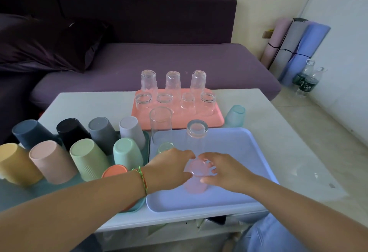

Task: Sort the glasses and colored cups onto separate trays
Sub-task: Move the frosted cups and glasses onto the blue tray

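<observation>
Both hands' fingers (pixel 207 162) partly hide a pink cup (pixel 196 180).

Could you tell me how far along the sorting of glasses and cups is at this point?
Mostly done. Seven clear glasses stand on the coral tray, and colored cups fill the teal tray. In hand: the left hand and right hand flank a pink cup on the blue tray. Left: two tall glasses and a green cup there, plus a teal cup on the table.

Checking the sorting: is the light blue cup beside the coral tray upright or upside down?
Upside down: the light blue cup shows its closed base on top.
</observation>
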